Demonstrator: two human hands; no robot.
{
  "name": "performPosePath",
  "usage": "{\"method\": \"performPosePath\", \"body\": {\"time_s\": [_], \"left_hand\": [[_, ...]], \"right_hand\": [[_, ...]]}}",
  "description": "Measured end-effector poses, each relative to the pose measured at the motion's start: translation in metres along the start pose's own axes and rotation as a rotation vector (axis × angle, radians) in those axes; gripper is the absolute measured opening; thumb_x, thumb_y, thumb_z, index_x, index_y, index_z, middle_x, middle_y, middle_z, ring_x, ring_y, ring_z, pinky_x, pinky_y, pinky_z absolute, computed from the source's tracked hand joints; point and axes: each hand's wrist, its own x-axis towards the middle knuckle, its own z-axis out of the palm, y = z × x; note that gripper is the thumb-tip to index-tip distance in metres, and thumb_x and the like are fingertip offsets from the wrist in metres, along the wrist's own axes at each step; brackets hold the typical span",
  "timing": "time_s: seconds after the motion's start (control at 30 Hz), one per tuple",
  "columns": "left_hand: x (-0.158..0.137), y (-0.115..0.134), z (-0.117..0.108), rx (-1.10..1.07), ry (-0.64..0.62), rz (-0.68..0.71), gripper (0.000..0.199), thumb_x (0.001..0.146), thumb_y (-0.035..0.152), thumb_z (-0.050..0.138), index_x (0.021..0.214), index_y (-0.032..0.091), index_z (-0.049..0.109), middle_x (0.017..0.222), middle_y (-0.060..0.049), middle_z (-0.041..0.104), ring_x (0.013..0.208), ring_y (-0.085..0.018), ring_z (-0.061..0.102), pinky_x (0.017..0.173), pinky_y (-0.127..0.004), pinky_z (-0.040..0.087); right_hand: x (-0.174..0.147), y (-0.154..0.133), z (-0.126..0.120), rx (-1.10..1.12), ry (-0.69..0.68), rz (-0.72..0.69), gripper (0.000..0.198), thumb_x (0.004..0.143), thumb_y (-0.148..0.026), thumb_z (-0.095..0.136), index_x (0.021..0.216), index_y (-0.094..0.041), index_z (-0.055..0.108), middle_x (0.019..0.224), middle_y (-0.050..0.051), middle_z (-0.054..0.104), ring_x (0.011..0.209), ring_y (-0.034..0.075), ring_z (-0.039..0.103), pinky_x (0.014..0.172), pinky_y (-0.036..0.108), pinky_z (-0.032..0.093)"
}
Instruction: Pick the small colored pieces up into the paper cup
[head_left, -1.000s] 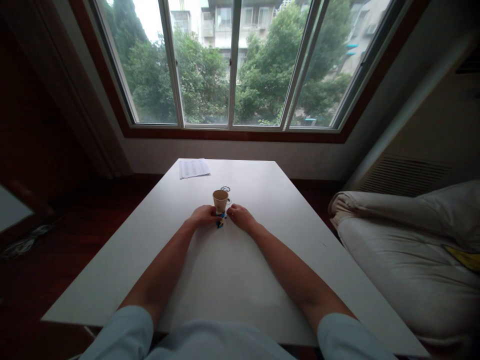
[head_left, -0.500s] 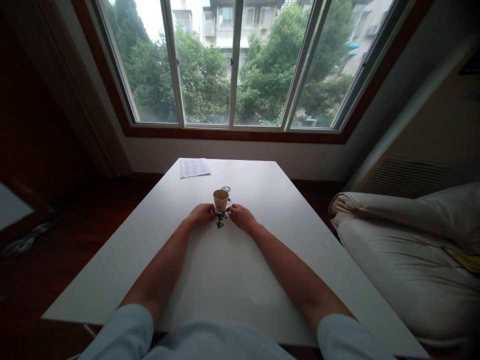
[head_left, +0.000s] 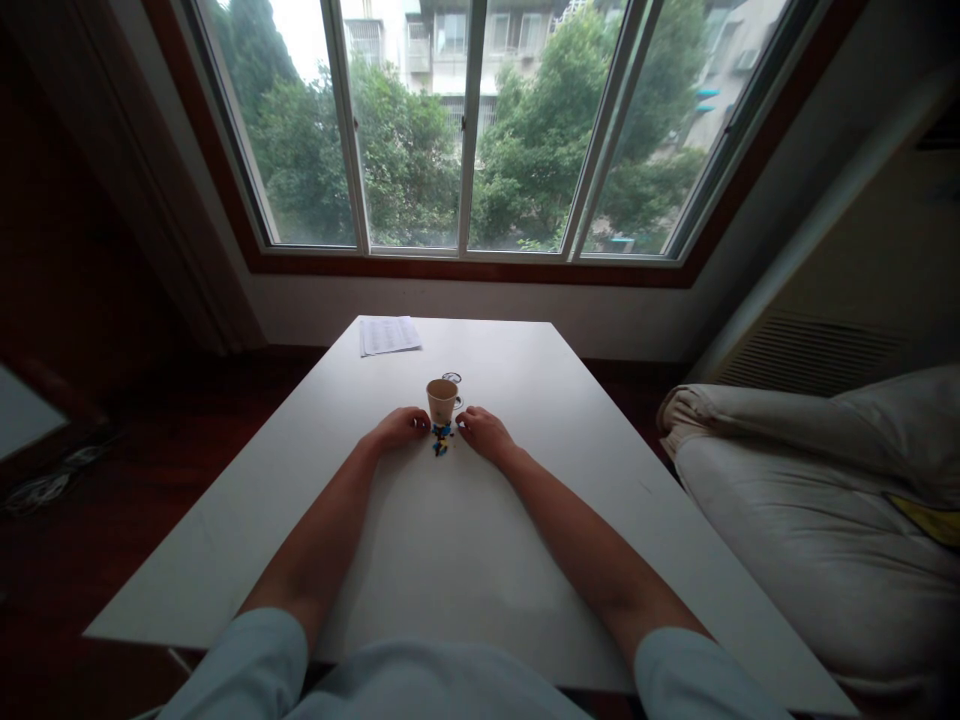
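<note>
A tan paper cup point(head_left: 442, 403) stands upright on the white table. In front of its base lies a small loose pile of blue, yellow and dark pieces point(head_left: 440, 440), too small to name. Left of the pile rests my left hand point(head_left: 405, 427), its fingers curled together just short of the pieces. On the opposite side, my right hand point(head_left: 480, 432) has its thumb and fingers bent inward beside the cup's base. Whatever either hand may hold is too small to make out.
Behind the cup lies a thin looped cord point(head_left: 451, 377). Sheets of paper point(head_left: 390, 336) are at the table's far left corner. The white table point(head_left: 465, 560) reaches toward a window. A pale padded couch point(head_left: 810, 510) stands to the right.
My left hand has drawn slightly left, away from the pieces. My right hand has barely shifted. The cup stays in place.
</note>
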Motion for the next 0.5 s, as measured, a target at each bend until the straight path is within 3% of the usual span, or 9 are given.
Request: {"method": "performPosePath", "body": {"time_s": [0.23, 0.5], "left_hand": [[-0.0002, 0.0009, 0.0014, -0.035, 0.048, -0.034, 0.024, 0.076, 0.034, 0.060, 0.088, 0.020, 0.075, 0.086, -0.002, 0.072, 0.075, -0.017, 0.060, 0.068, -0.026, 0.045], [-0.0012, 0.0075, 0.0004, -0.227, 0.128, -0.075, 0.027, 0.078, 0.042, 0.062, 0.086, 0.017, 0.071, 0.079, -0.002, 0.069, 0.071, -0.016, 0.059, 0.068, -0.028, 0.046]], "right_hand": [[-0.0008, 0.0009, -0.0008, 0.008, 0.022, 0.062, 0.017, 0.095, -0.021, 0.057, 0.106, -0.022, 0.069, 0.104, 0.007, 0.065, 0.102, 0.019, 0.057, 0.085, 0.027, 0.043], [-0.0020, -0.0006, -0.0012, 0.051, 0.026, 0.017, 0.017, 0.096, -0.022, 0.059, 0.106, -0.025, 0.072, 0.106, 0.007, 0.065, 0.103, 0.019, 0.056, 0.083, 0.026, 0.043]]}}
